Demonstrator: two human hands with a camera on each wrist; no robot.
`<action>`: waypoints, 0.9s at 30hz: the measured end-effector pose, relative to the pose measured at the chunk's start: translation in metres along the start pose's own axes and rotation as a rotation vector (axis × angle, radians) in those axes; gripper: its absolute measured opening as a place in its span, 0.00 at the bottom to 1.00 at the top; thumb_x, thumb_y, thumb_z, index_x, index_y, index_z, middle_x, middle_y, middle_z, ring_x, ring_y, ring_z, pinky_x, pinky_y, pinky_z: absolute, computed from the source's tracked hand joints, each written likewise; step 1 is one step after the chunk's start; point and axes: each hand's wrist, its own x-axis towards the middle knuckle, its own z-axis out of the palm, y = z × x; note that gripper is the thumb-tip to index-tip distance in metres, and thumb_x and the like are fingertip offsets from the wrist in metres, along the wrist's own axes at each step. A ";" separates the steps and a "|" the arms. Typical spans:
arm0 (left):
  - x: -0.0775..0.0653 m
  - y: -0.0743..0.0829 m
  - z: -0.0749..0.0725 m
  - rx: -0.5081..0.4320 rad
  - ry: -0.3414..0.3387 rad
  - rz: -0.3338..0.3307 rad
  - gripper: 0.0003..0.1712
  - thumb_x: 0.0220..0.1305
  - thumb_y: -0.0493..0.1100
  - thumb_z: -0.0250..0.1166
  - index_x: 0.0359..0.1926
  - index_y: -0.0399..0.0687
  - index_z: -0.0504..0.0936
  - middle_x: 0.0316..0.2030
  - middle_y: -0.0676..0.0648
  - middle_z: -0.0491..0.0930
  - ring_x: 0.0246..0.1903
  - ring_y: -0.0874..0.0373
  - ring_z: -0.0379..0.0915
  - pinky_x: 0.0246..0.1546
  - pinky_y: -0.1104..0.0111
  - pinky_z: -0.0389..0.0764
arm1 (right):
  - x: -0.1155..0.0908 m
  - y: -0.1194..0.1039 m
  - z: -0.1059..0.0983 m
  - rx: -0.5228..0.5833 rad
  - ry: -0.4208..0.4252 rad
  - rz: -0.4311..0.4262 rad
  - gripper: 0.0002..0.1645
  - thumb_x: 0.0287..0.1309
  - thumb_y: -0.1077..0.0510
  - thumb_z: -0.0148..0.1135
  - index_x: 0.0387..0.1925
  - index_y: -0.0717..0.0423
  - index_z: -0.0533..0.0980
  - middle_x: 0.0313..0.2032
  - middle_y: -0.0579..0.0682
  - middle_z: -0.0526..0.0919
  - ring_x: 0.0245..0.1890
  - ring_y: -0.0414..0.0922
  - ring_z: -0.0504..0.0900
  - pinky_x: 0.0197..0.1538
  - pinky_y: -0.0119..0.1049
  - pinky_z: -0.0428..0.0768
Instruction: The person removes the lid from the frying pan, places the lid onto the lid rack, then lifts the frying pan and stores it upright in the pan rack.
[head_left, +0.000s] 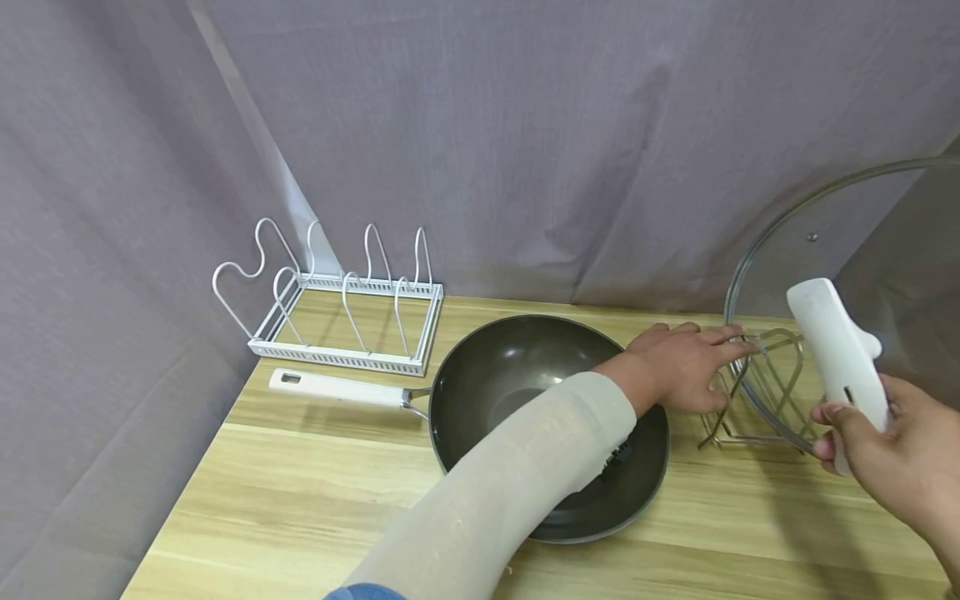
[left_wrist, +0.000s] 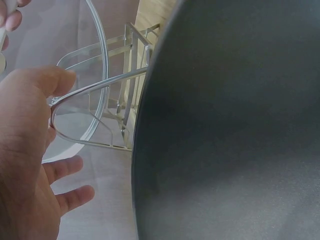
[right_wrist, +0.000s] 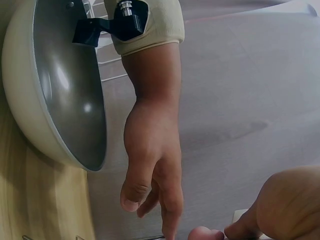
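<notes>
My left hand (head_left: pixel 678 367) reaches across the wok and holds the end of a small metal wire rack (head_left: pixel 776 437). In the left wrist view, the thumb and a finger of that hand (left_wrist: pixel 27 125) lie on either side of a wire loop (left_wrist: pixel 100 85), with two other fingers stretched out. My right hand (head_left: pixel 907 450) grips the white handle (head_left: pixel 843 358) of a large glass lid (head_left: pixel 780 225). The lid stands on edge, its lower rim down among the rack's wires. Only part of the right hand (right_wrist: pixel 285 205) shows in the right wrist view.
A dark wok (head_left: pixel 480 400) stands mid-table under my left forearm, its white handle (head_left: pixel 337 387) pointing left. Behind that handle is a white rack (head_left: pixel 341 358) with wire loops. Grey cloth (head_left: pixel 487 150) hangs along the back and left of the wooden table (head_left: pixel 300 508).
</notes>
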 end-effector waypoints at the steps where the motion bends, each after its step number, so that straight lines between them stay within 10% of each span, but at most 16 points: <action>1: 0.000 0.000 0.000 0.000 0.000 0.001 0.45 0.70 0.72 0.50 0.77 0.91 0.32 0.76 0.76 0.25 0.74 0.74 0.40 0.70 0.67 0.55 | 0.000 -0.001 0.000 -0.002 0.000 0.005 0.08 0.70 0.70 0.50 0.45 0.77 0.69 0.24 0.29 0.81 0.14 0.35 0.80 0.17 0.29 0.77; 19: 0.005 0.001 0.004 0.001 0.001 -0.004 0.47 0.69 0.72 0.53 0.76 0.92 0.32 0.76 0.76 0.25 0.73 0.73 0.42 0.69 0.67 0.56 | 0.000 -0.003 0.005 -0.163 0.006 0.068 0.21 0.72 0.65 0.51 0.56 0.82 0.67 0.24 0.29 0.80 0.15 0.37 0.81 0.19 0.31 0.80; 27: 0.004 0.000 0.004 0.005 0.001 -0.005 0.48 0.69 0.72 0.54 0.76 0.92 0.31 0.77 0.75 0.25 0.74 0.73 0.41 0.69 0.67 0.56 | 0.000 -0.004 0.005 -0.253 0.001 0.078 0.18 0.72 0.62 0.53 0.53 0.75 0.72 0.23 0.44 0.85 0.16 0.35 0.80 0.20 0.28 0.77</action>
